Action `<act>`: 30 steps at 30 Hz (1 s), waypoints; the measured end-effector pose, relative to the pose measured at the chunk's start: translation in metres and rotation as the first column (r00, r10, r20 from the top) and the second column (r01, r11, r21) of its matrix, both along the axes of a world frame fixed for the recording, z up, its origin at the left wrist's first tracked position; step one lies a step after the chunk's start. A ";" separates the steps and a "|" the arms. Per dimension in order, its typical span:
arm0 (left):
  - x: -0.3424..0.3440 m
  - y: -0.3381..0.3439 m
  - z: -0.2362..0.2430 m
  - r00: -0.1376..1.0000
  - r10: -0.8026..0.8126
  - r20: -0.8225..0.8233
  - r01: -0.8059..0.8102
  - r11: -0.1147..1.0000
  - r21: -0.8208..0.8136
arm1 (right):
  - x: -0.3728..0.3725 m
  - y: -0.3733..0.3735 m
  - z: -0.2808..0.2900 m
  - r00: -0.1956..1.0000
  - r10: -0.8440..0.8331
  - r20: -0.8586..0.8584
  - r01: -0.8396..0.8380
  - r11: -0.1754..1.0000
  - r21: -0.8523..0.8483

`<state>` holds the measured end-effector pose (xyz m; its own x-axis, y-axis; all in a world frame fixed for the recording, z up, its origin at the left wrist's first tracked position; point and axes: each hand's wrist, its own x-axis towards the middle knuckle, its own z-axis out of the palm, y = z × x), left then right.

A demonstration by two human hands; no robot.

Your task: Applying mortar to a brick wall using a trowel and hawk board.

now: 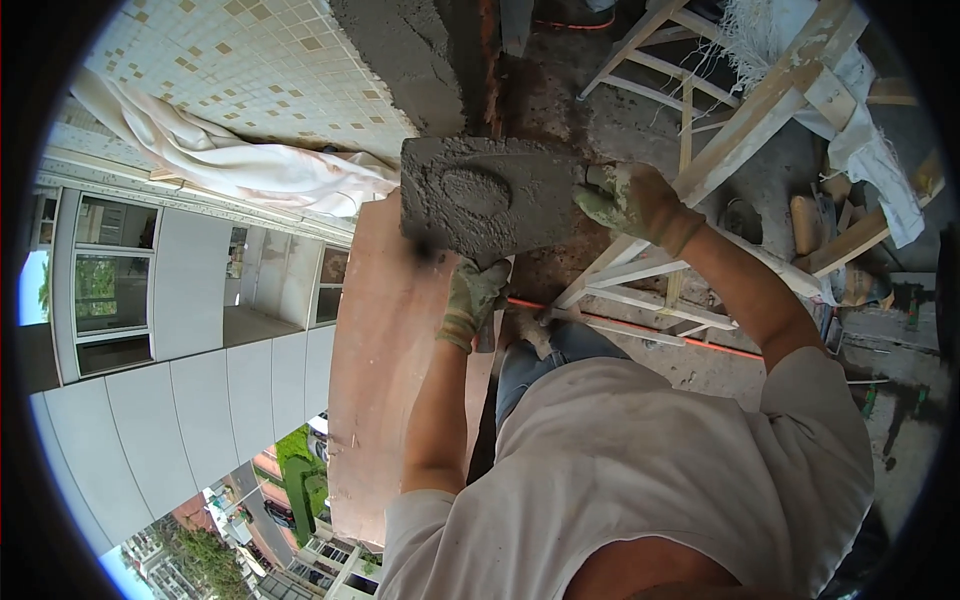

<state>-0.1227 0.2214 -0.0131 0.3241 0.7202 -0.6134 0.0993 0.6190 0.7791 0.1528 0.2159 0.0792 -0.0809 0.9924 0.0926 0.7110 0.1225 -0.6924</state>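
Observation:
A flat, roughly rectangular grey mortar board [545, 190], coated in wet mortar [476, 192] with a rounded mound on top, is held out ahead of me. My left hand [474, 296], in a stained work glove, is closed at the board's near edge around its handle; a short end of the handle shows below the fist. At the board's right end, my right hand [632, 205], gloved and crusted with mortar, has its fingers curled. Whether it grips the board's edge or a tool there is hidden.
Beneath the board and to its left runs a reddish-brown panel [385, 330]. A mosaic-tiled wall [240, 70] with a fresh grey mortar strip [410, 60] rises ahead; white cloth [230, 165] drapes along it. Wooden trestles [745, 130] stand right. Far left, there is a drop to the street.

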 end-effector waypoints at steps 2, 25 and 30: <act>-0.009 0.006 0.003 1.000 -0.004 -0.012 0.005 1.000 0.017 | 0.016 0.009 0.002 0.961 0.117 0.251 -0.143 0.986 0.085; 0.037 0.026 -0.032 0.981 0.166 0.102 -0.162 0.986 -0.048 | -0.003 0.193 0.081 0.121 0.129 0.984 -0.320 0.944 -0.085; 0.037 0.026 -0.037 0.982 0.169 0.084 -0.165 0.985 -0.045 | -0.064 0.193 0.177 -0.014 0.325 0.946 -0.177 0.930 -0.322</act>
<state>-0.0853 0.2470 -0.0502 0.2549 0.7453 -0.6160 -0.0753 0.6504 0.7558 0.0884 0.4093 0.2564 -0.2657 0.8806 -0.3923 0.6496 0.4642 0.6020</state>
